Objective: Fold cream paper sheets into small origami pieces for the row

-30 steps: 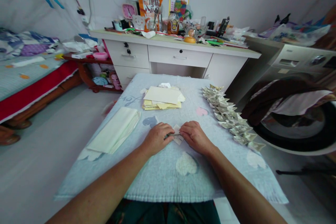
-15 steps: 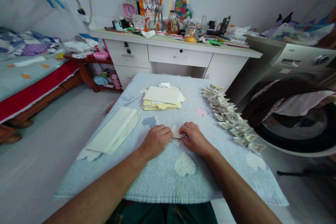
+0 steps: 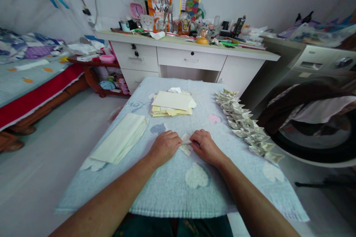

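Note:
A small piece of folded paper [image 3: 186, 144] lies between my hands, low over the cloth-covered table [image 3: 172, 189]. My left hand [image 3: 166, 146] pinches its left side with the fingers closed. On the other side, my right hand [image 3: 204, 146] grips the right edge, thumb and fingers together. Several folded paper boats [image 3: 244, 122] stand in a slanting row to the right. Beyond my hands sits a stack of cream and yellow paper sheets [image 3: 172, 102]. A larger folded bundle of pale paper [image 3: 121, 139] rests to the left.
A white desk [image 3: 191, 61] crowded with jars, a clock and an orange bag [image 3: 158, 3] stands behind the table. At right is a washing machine [image 3: 311, 63] with dark cloth hanging from its door. A bed [image 3: 30, 74] is at far left.
The small paper has opened out a little, with more of its lower flap showing. My left hand has shifted slightly left and up; the right hand stays nearly in place.

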Demonstrator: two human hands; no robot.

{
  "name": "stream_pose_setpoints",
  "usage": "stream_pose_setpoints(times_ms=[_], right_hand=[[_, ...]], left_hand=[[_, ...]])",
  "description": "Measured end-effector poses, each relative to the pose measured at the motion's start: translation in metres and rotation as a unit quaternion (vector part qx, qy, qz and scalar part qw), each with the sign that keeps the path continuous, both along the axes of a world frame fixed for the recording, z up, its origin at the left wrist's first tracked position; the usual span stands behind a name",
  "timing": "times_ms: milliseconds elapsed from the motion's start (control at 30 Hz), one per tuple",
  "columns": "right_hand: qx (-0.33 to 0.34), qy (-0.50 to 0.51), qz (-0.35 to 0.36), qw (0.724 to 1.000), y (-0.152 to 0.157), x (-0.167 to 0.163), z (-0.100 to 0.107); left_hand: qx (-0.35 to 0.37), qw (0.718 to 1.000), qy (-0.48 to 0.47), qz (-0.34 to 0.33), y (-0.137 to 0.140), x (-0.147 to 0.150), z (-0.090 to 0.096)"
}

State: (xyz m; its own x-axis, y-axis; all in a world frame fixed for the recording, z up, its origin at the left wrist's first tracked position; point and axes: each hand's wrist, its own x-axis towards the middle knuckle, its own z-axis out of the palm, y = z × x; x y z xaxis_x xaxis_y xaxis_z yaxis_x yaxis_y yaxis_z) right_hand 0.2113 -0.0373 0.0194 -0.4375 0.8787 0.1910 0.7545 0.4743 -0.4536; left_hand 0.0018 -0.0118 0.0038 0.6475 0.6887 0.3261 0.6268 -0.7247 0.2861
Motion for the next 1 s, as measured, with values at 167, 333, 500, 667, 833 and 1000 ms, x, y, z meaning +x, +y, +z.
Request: stream_pose_setpoints(times_ms=[167, 333, 500, 667, 833, 1000], right_hand=[[-0.002, 0.004, -0.002, 1.000, 0.000, -0.003, -0.001], [-0.010, 0.006, -0.006, 1.000, 0.004, -0.004, -0.006], [-0.028, -0.001, -0.023, 0.999, 0.005, -0.006, -0.006], [-0.035, -0.010, -0.044, 0.998, 0.004, -0.008, -0.002], [-0.042, -0.016, -0.066, 0.997, 0.005, -0.011, 0.000], [-0.032, -0.006, -0.085, 0.996, 0.007, -0.011, -0.004]], left_hand=[[-0.047, 0.998, -0.045, -0.001, 0.002, -0.002, 0.000], [-0.092, 0.993, -0.075, 0.026, 0.002, -0.004, 0.001], [-0.103, 0.991, -0.083, 0.028, 0.003, -0.005, 0.001], [-0.094, 0.992, -0.077, 0.031, 0.003, -0.005, 0.000], [-0.086, 0.994, -0.056, 0.048, 0.003, -0.001, 0.000], [-0.069, 0.994, -0.050, 0.062, 0.002, 0.001, 0.000]])
